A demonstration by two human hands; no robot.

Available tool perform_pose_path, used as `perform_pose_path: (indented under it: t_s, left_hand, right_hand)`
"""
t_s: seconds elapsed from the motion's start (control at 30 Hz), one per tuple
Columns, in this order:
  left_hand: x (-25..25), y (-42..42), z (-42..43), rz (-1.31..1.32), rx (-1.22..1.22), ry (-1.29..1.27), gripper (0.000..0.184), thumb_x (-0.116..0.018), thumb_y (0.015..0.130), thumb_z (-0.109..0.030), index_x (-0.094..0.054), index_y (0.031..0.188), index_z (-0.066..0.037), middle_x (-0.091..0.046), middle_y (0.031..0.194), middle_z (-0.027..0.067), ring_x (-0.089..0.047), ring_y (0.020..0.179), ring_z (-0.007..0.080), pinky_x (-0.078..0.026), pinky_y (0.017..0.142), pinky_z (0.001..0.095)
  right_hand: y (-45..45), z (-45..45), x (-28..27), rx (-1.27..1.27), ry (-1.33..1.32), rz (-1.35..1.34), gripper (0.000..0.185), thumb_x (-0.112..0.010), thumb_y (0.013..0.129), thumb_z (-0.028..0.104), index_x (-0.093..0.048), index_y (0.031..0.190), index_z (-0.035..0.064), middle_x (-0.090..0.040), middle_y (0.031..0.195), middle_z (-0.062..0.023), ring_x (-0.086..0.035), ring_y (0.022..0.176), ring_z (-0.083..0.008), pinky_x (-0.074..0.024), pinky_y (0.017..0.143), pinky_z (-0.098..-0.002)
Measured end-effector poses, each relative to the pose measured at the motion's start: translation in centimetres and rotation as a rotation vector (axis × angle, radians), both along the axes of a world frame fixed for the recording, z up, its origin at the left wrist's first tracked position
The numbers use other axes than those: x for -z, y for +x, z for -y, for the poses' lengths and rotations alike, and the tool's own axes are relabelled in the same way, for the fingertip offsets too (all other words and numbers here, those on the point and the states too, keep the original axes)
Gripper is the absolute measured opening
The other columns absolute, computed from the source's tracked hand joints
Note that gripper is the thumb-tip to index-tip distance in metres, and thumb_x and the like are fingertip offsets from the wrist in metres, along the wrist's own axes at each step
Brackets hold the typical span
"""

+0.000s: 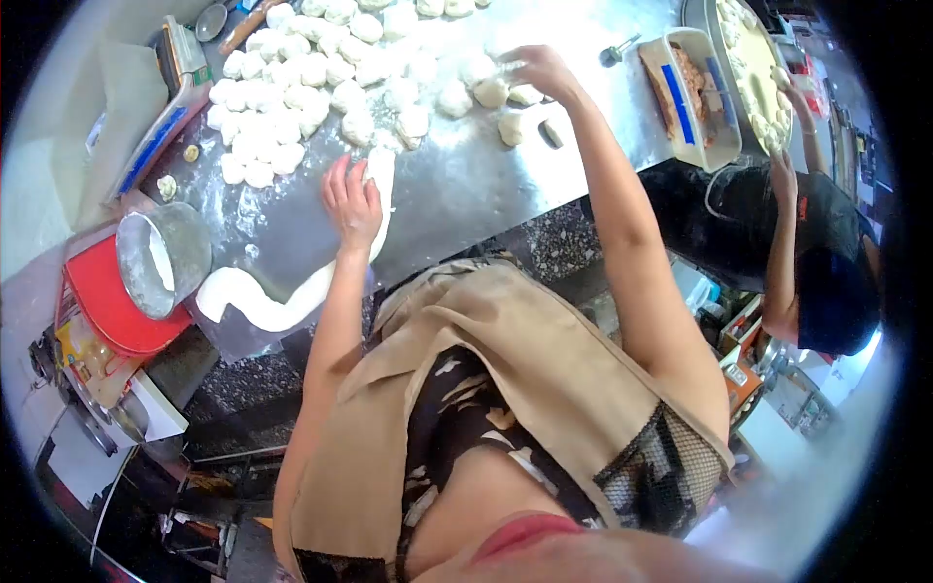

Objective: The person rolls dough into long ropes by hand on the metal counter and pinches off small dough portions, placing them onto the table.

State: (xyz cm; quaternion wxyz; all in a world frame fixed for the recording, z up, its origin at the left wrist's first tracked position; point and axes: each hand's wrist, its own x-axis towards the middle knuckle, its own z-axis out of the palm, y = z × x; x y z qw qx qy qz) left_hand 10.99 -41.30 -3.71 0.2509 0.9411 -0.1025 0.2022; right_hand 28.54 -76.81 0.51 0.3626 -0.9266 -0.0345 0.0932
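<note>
While the left hand, half-open, touches rolled dough, dough lumps adjoin the right hand. I can't tell its grip.

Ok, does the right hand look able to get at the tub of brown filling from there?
Probably yes: mostly bare tabletop lies between the right hand and the open-topped tub. The small metal tool lies near the way but looks easy to pass.

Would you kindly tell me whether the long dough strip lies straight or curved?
Curved: the strip passes beneath the left forearm, then bends near the metal bowl.
</note>
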Motion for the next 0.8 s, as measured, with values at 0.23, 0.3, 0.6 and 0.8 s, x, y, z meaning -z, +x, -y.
perform_pose_path:
  t_s: [0.23,0.3,0.6,0.8]
  left_hand:
    - [1.1,0.2,0.1,-0.146,-0.179,-0.207,0.035,-0.058,0.086,-0.013,-0.054,0.119,-0.002,-0.048,0.127,0.0204,-0.044,0.118,0.0386,-0.033,0.101,0.0488]
    - [1.3,1.1,-0.1,-0.127,-0.191,-0.218,0.034,-0.057,0.088,-0.014,-0.053,0.119,-0.001,-0.048,0.127,0.0209,-0.044,0.119,0.0385,-0.033,0.102,0.0481]
    - [0.8,-0.1,0.3,-0.206,-0.26,-0.276,0.031,-0.055,0.09,-0.016,-0.055,0.116,-0.001,-0.052,0.123,0.0213,-0.05,0.113,0.0381,-0.04,0.097,0.0449]
    - [0.9,-0.8,0.6,-0.23,-0.245,-0.265,0.024,-0.053,0.091,-0.012,-0.058,0.112,-0.001,-0.059,0.11,0.0194,-0.056,0.103,0.0365,-0.045,0.089,0.0433]
  right_hand:
    - [-6.0,4.7,-0.2,0.18,-0.201,0.058,0.026,-0.056,0.077,0.007,-0.071,0.098,0.0035,-0.07,0.091,-0.0176,-0.068,0.083,-0.0282,-0.0533,0.077,-0.0359]
    - [-5.0,4.9,-0.3,0.144,-0.14,0.01,0.026,-0.056,0.078,0.01,-0.07,0.1,0.0037,-0.07,0.094,-0.0161,-0.068,0.088,-0.0286,-0.0527,0.078,-0.0349]
    - [-2.0,1.4,0.2,0.339,-0.113,0.198,0.037,-0.055,0.079,0.007,-0.065,0.114,0.0043,-0.066,0.106,-0.0215,-0.063,0.102,-0.0348,-0.0483,0.089,-0.0389]
    - [0.2,-2.6,2.0,0.259,-0.097,0.317,0.044,-0.051,0.084,0.013,-0.054,0.127,0.003,-0.06,0.118,-0.0243,-0.053,0.114,-0.041,-0.0422,0.097,-0.0445]
